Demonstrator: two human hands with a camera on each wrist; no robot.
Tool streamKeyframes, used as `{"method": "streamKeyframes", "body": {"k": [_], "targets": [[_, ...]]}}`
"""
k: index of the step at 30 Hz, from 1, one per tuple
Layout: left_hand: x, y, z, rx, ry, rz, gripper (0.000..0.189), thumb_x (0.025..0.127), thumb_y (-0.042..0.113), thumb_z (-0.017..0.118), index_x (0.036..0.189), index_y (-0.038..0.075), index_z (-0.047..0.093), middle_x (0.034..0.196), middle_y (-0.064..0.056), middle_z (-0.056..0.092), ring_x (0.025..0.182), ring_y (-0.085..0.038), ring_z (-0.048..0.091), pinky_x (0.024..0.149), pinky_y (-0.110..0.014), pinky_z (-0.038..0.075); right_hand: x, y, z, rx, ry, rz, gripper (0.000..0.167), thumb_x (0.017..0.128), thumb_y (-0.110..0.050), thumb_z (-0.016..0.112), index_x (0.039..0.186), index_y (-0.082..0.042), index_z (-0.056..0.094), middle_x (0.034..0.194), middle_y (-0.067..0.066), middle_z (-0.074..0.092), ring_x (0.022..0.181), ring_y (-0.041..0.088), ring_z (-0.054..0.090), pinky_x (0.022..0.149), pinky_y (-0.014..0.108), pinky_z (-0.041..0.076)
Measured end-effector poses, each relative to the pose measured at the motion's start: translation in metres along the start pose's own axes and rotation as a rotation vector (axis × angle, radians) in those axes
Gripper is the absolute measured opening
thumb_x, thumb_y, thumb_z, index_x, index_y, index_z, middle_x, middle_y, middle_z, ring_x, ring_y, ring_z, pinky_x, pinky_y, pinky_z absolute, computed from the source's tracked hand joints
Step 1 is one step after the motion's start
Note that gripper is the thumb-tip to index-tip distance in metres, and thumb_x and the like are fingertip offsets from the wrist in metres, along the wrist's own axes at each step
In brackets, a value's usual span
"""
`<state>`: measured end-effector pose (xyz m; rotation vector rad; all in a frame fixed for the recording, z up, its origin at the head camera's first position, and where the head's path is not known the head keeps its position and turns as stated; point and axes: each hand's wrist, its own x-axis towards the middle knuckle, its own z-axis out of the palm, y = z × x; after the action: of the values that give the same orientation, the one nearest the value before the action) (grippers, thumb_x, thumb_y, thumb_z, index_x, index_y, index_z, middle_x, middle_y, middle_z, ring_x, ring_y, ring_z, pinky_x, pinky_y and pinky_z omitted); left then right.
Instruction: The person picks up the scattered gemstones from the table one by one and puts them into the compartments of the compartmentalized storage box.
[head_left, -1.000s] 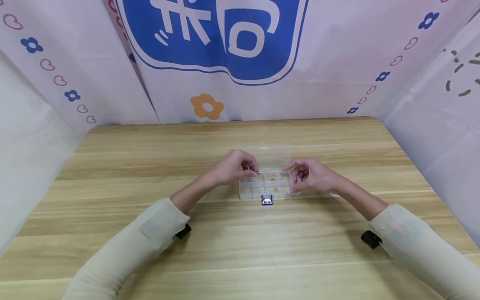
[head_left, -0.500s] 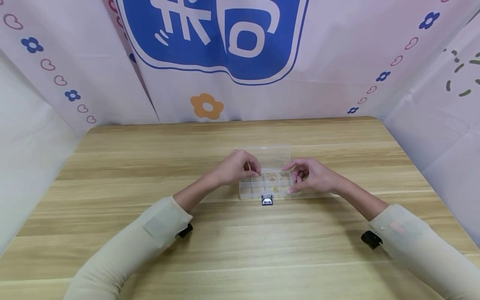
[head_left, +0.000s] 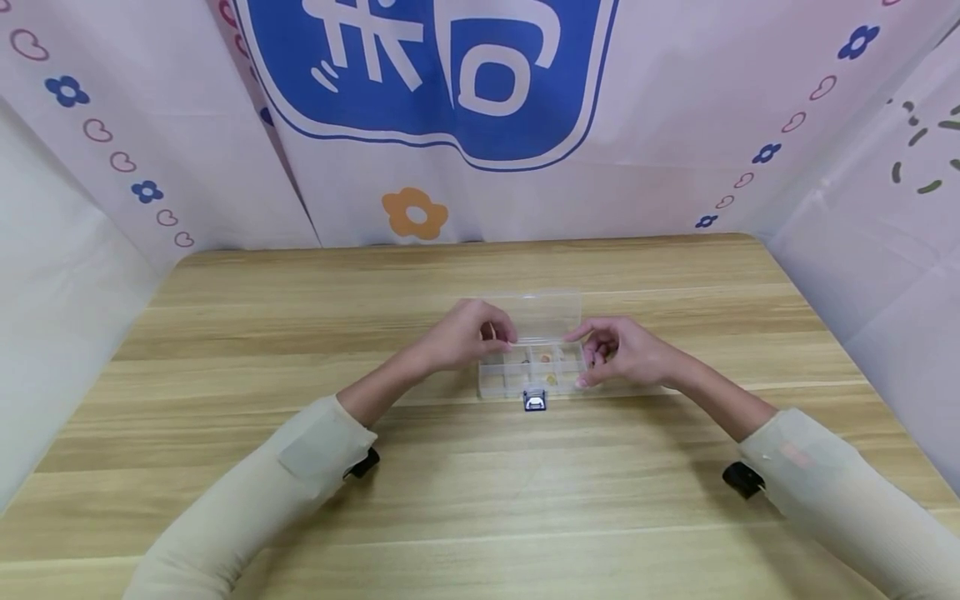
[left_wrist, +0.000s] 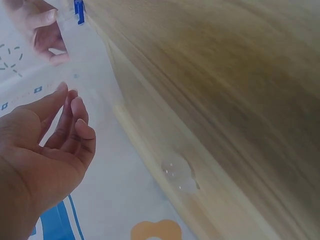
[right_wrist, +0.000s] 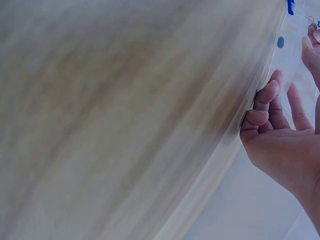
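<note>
Clear rectangular plastic box (head_left: 492, 390) is lying right of frame centre; my loosely curled right hand (head_left: 627, 352) is holding its right end; my left hand (head_left: 468, 336) is hovering above, fingertips nearly meeting, grasping anything or not I cannot tell.

Can't see the back left corner of the clear box (head_left: 493, 392) behind the left hand (head_left: 472, 335), or name the tiny bits (head_left: 551, 379) inside. Can't find the blue sign's (head_left: 431, 92) top, cut off in the head view.
</note>
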<state>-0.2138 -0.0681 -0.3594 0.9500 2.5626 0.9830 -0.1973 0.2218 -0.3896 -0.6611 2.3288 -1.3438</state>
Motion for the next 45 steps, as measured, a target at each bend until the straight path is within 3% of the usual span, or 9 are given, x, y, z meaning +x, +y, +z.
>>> {"method": "streamKeyframes", "body": {"k": [20, 25, 30, 35, 45], "targets": [[-0.036, -0.033, -0.022, -0.068, 0.081, 0.014, 0.003, 0.093, -0.004, 0.073, 0.093, -0.006, 0.076, 0.086, -0.014, 0.074, 0.073, -0.018, 0.063, 0.066, -0.024, 0.052, -0.002, -0.001, -0.002, -0.002, 0.008, 0.003, 0.059, 0.077, 0.001, 0.089, 0.129, 0.007, 0.062, 0.087, 0.013, 0.064, 0.077, 0.017, 0.056, 0.067, 0.023, 0.047], [-0.045, -0.04, -0.025, -0.056, 0.08, -0.022, 0.004, 0.094, -0.004, 0.073, 0.095, -0.006, 0.075, 0.086, -0.015, 0.073, 0.074, -0.021, 0.065, 0.066, -0.024, 0.053, -0.001, 0.001, -0.002, -0.004, 0.008, -0.003, 0.059, 0.076, 0.001, 0.089, 0.128, 0.007, 0.062, 0.086, 0.012, 0.065, 0.076, 0.017, 0.056, 0.067, 0.023, 0.047], [-0.055, -0.048, -0.032, 0.022, 0.078, -0.08, 0.005, 0.094, -0.003, 0.073, 0.098, -0.004, 0.075, 0.087, -0.01, 0.073, 0.077, -0.018, 0.064, 0.069, -0.029, 0.055, 0.001, 0.002, -0.001, 0.007, 0.005, -0.015, 0.058, 0.076, 0.001, 0.089, 0.127, 0.008, 0.062, 0.086, 0.013, 0.065, 0.076, 0.017, 0.056, 0.067, 0.023, 0.047], [-0.065, -0.055, -0.037, 0.067, 0.073, -0.083, 0.003, 0.094, -0.002, 0.073, 0.095, -0.004, 0.075, 0.085, -0.008, 0.073, 0.078, -0.018, 0.066, 0.071, -0.031, 0.056, 0.001, 0.001, -0.001, 0.009, 0.004, -0.016, 0.057, 0.076, 0.002, 0.089, 0.127, 0.008, 0.062, 0.085, 0.012, 0.064, 0.076, 0.017, 0.056, 0.067, 0.023, 0.047], [-0.08, -0.064, -0.04, 0.042, 0.049, -0.113, 0.003, 0.092, 0.001, 0.076, 0.091, -0.002, 0.075, 0.084, -0.006, 0.073, 0.079, -0.018, 0.066, 0.072, -0.031, 0.056, 0.0, 0.002, 0.0, -0.002, 0.001, -0.012, 0.058, 0.076, 0.002, 0.089, 0.126, 0.008, 0.062, 0.085, 0.011, 0.065, 0.076, 0.017, 0.056, 0.067, 0.023, 0.047]]}}
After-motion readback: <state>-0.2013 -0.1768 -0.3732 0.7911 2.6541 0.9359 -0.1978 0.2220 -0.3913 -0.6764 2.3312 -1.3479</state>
